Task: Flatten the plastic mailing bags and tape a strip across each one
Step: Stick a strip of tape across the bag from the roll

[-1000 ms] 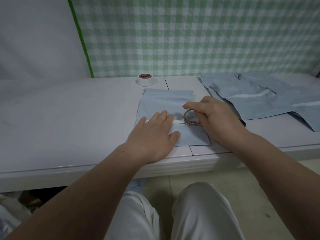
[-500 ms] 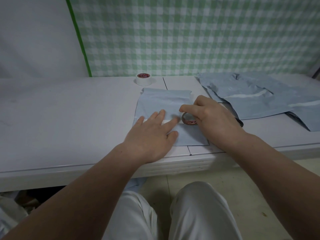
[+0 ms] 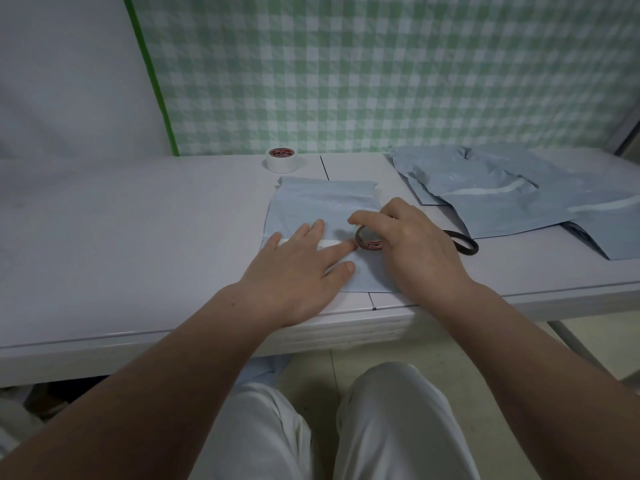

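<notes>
My only camera rides on my head, facing forward and down. It looks wide-angled from close above the surface [image 3: 138, 237].

a pale blue mailing bag [image 3: 322, 202] is pressed flat on the white desk [image 3: 121, 220] while tape is laid across it.

the left hand [image 3: 298, 268] is spread flat on the bag, its straight fingers [image 3: 341, 247] resting on a white tape strip [image 3: 330, 242] that runs across the bag's near half. a small tape roll [image 3: 369, 239] is gripped upright by the right hand [image 3: 412, 244], just beside the left forefinger's tip. a dark loop [image 3: 465, 244] is partly hidden behind the right hand. a pile of blue bags [image 3: 502, 199], some with white strips, is seen at the far right. a white roll [image 3: 281, 160] is stood near the green checked cloth [image 3: 381, 64].
</notes>
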Tool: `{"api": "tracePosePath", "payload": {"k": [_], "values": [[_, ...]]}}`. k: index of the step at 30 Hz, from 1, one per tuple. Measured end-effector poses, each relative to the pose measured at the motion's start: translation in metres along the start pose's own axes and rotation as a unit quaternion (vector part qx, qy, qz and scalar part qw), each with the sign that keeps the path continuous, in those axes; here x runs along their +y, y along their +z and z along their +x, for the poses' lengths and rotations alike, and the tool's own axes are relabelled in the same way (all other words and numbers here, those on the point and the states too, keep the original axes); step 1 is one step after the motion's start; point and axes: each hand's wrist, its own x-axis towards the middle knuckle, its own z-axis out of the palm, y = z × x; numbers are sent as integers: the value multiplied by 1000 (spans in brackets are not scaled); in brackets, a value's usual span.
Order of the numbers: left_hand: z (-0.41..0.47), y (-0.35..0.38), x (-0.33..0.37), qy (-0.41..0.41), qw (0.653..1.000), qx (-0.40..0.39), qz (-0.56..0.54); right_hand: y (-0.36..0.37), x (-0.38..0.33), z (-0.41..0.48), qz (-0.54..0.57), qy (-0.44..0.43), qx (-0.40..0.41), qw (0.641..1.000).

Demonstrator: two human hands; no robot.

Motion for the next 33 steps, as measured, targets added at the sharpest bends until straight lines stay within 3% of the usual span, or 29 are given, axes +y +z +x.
{"api": "tracePosePath", "payload": {"k": [6, 15, 28, 31, 33], "values": [[-6, 0, 2, -17, 997, 48, 51, 0, 0, 1, 10, 23, 5, 1000], [-29, -6, -28, -107, 992, 55, 24, -2, 1, 1, -2, 45, -9, 999], [-31, -6, -37, -185, 972, 98, 111, 0, 0, -1, 44, 53, 0, 998], [-24, -8, -17, -142, 969, 176, 94, -1, -1, -1, 47, 49, 3, 998], [-15, -8, 4, -73, 979, 188, -9, -3, -2, -1, 48, 50, -6, 998]]}}
